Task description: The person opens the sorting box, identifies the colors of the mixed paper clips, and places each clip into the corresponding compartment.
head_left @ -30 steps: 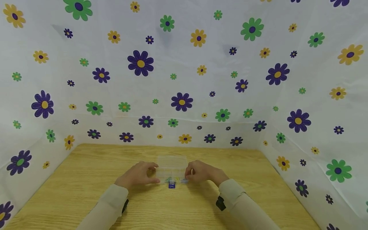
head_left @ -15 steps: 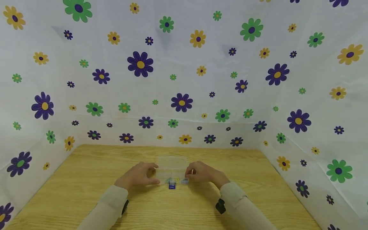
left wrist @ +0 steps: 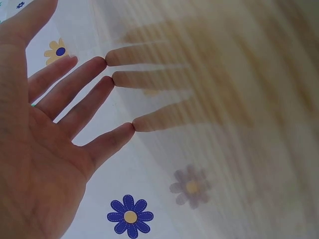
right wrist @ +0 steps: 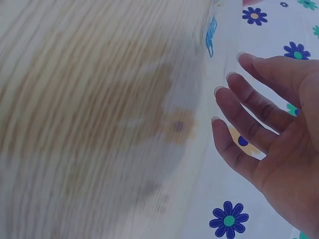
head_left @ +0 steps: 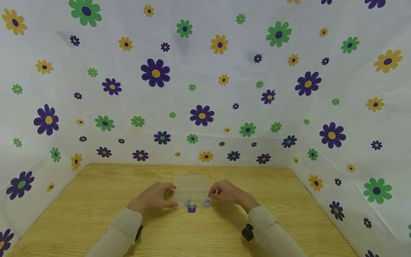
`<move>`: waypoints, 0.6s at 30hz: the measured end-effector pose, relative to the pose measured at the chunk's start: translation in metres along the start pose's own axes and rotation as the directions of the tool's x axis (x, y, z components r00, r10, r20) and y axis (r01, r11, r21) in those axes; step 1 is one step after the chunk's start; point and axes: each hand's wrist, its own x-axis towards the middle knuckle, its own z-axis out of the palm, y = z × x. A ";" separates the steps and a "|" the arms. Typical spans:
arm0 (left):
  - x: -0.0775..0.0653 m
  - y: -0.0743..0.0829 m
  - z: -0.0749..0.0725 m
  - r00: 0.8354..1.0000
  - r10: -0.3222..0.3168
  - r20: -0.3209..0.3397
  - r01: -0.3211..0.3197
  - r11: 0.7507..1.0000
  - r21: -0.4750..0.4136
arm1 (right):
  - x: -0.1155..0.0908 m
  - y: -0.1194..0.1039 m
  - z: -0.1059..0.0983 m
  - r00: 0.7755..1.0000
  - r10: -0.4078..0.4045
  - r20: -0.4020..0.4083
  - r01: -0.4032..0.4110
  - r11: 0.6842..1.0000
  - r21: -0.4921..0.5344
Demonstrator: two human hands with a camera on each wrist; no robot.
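Observation:
A clear plastic box [head_left: 191, 192] with a see-through lid [head_left: 191, 181] raised at the back stands mid-table. Small green, yellow and blue pieces lie along its front; in the right wrist view, the blue loops [right wrist: 211, 37] show through the clear wall. A dark blue latch-like piece [head_left: 191, 208] sits at the box's front middle. My left hand [head_left: 155, 195] rests at the left side, thumb and forefinger right at the box's edge, its other fingertips on the table. My right hand [head_left: 229, 192] is beside the right edge, fingers loosely bent around nothing.
The wooden table [head_left: 192, 235] is glossy and reflects the hands. A white flower-print sheet [head_left: 192, 96] walls it in at the back and both sides. Dark wrist-worn devices, such as the right one [head_left: 248, 232], hang under the sleeves.
My right hand has shifted slightly to the right, away from the box's right edge, leaving the front right corner more visible. My left hand stays in place.

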 end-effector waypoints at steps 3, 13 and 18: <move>0.000 0.001 0.000 1.000 0.000 -0.002 0.000 1.000 -0.001 | -0.001 0.001 -0.001 1.000 0.027 -0.005 -0.027 1.000 0.005; 0.001 -0.001 0.000 1.000 -0.002 0.002 0.002 1.000 -0.012 | -0.004 0.005 -0.002 0.994 0.103 -0.031 -0.103 0.995 0.009; 0.000 -0.003 -0.002 1.000 0.012 0.005 -0.012 1.000 -0.024 | -0.007 0.008 -0.002 0.985 0.130 -0.113 -0.134 0.991 -0.024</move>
